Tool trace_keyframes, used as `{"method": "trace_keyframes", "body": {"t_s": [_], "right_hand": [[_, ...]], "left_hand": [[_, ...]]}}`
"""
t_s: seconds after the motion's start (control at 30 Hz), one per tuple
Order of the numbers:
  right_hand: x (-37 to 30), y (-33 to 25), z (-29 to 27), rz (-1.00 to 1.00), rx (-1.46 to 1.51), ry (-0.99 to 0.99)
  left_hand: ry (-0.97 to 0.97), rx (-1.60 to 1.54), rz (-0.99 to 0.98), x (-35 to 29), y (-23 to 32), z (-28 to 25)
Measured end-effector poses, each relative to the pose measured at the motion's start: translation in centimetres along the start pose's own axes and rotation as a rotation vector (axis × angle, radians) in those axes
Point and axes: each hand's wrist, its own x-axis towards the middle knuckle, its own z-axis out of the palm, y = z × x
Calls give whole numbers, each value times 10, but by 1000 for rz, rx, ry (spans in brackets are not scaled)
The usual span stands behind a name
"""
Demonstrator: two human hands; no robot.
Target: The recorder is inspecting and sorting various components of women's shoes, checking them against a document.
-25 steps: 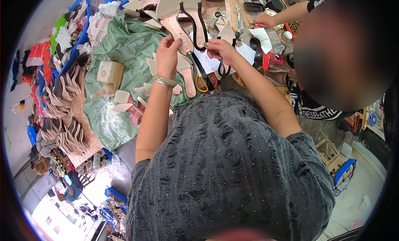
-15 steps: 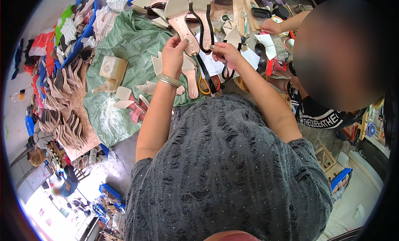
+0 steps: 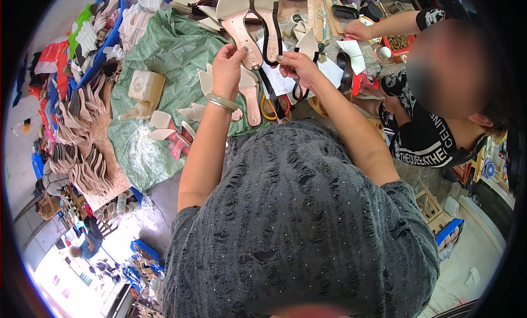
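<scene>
Side by side over the far part of the table are two pointed shoe insoles, heel ends toward me. My left hand (image 3: 226, 68) pinches the heel end of the pale pink insole (image 3: 241, 37), which has a cream toe. My right hand (image 3: 299, 68) grips the heel end of the black-edged insole (image 3: 268, 30) between thumb and fingers. Below them, more pink insoles (image 3: 251, 104) with cream toes lie on a crumpled green sheet (image 3: 159, 43). Orange-handled scissors (image 3: 268, 108) rest near my body, beside white paper (image 3: 278, 83).
A cloudy plastic container (image 3: 147, 86) stands on the green sheet. Curved shoe parts (image 3: 88, 170) crowd a board at left, near blue bins (image 3: 99, 57) of scraps. At right, a co-worker's hand (image 3: 358, 31) reaches over the table near an orange tray (image 3: 399, 42).
Both insoles have shifted very slightly away from me, still in my hands. The co-worker's head has moved lower and right, uncovering the orange tray.
</scene>
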Motion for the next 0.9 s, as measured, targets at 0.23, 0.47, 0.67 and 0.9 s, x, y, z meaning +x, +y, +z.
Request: {"method": "trace_keyframes", "body": {"t_s": [0.23, 0.47, 0.67, 0.9], "right_hand": [[-1, 12, -7, -41, -53, 44], [-13, 30, -16, 29, -195, 128], [-36, 46, -4, 153, -214, 241], [-39, 60, 19, 228, -188, 188]], "left_hand": [[41, 22, -23, -6, -5, -6], [181, -5, -65, 0, -10, -126], [310, 257, -191, 29, -34, -234], [409, 1274, -162, 40, -81, -263]]}}
